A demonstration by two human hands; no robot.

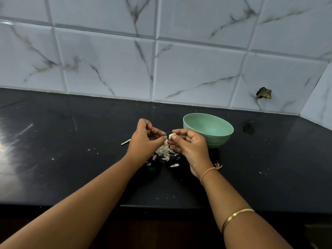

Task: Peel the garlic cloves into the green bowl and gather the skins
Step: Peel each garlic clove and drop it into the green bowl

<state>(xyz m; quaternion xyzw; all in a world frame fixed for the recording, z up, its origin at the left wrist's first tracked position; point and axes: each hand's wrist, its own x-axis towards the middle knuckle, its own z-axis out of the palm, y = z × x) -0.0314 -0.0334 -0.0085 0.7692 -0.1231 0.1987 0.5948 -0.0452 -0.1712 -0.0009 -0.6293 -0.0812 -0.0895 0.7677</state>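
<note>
Beside the green bowl (220, 141), showing bare inner wall, the right grip (189, 145) pinches a garlic clove (172, 135) over the skins (164, 152) heaped on the surface (71, 159), left grip (143, 139) narrow alongside, its hold unclear.

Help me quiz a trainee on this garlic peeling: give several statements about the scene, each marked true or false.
1. The right hand holds a garlic clove. True.
2. The green bowl is full of peeled cloves. False: no cloves show in it.
3. Garlic skins lie piled on the black counter. True.
4. The green bowl stands left of the left hand. False: it stands right of the right hand.
5. The gold bangle is on the left forearm. False: it is on the right.
</note>
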